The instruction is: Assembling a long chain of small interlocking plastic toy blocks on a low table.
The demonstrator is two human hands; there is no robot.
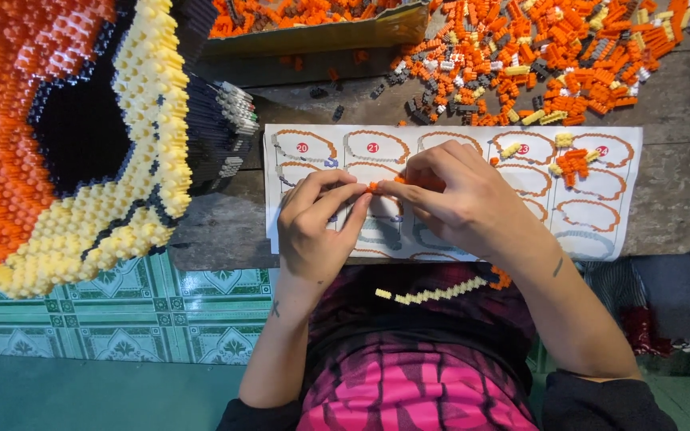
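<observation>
Fingertips of left hand [313, 227] and right hand [457, 199] pinched together on a tiny orange brick [373, 186], held just above the printed instruction sheet [616, 231] on the desk [672, 104]. Loose orange bricks [569, 56] heaped beyond the sheet; big orange-and-yellow brick model [65, 144] standing left. Yellow brick strip [437, 294] lying on the lap.

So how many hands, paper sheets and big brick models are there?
Hands: 2, left hand and right hand, pinching one small orange brick
Paper sheets: 1
Big brick models: 1
Total: 4
</observation>
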